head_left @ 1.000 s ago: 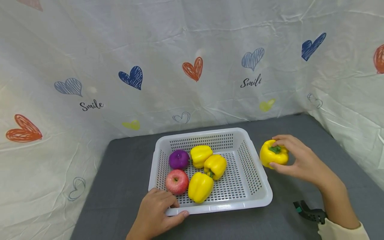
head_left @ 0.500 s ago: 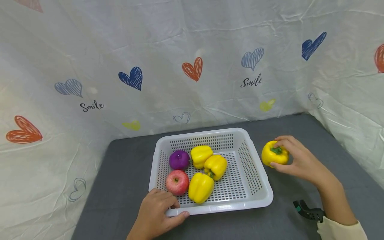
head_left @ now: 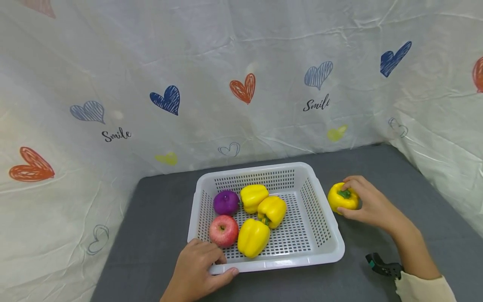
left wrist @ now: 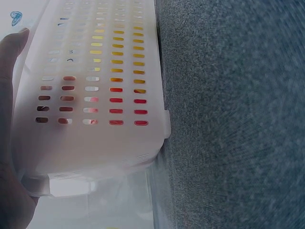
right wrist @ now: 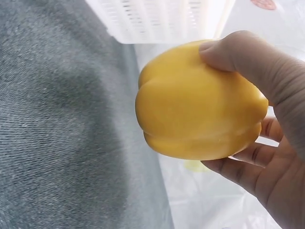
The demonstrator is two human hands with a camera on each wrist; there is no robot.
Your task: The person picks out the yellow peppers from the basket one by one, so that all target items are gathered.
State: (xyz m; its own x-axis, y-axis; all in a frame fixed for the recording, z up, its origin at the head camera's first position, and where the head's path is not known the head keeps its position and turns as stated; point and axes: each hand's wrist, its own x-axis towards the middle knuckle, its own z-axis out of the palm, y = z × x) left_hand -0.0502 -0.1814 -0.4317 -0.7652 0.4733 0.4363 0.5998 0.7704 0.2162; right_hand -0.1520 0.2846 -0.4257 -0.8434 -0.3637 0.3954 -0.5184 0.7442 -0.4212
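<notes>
My right hand (head_left: 371,203) grips a yellow bell pepper (head_left: 341,201) by its sides, thumb and fingers on opposite faces, just right of the basket. In the right wrist view the bell pepper (right wrist: 200,105) looks slightly raised over the grey cloth, its shadow lying apart from it. With my left hand (head_left: 198,268) I hold the near-left rim of the white plastic basket (head_left: 279,263), thumb outside and fingertips over the inside. Inside lie three yellow bell peppers (head_left: 253,238), a red apple (head_left: 223,230) and a round purple vegetable or fruit (head_left: 226,202).
Grey cloth (head_left: 151,235) covers the table under the basket. A white sheet printed with hearts (head_left: 243,88) hangs behind and at both sides. The basket's right side holds no produce. A black strap (head_left: 385,266) is by my right wrist.
My right hand has shifted slightly left and down in the head view, carrying the yellow bell pepper with it. The left hand and the basket stay in place.
</notes>
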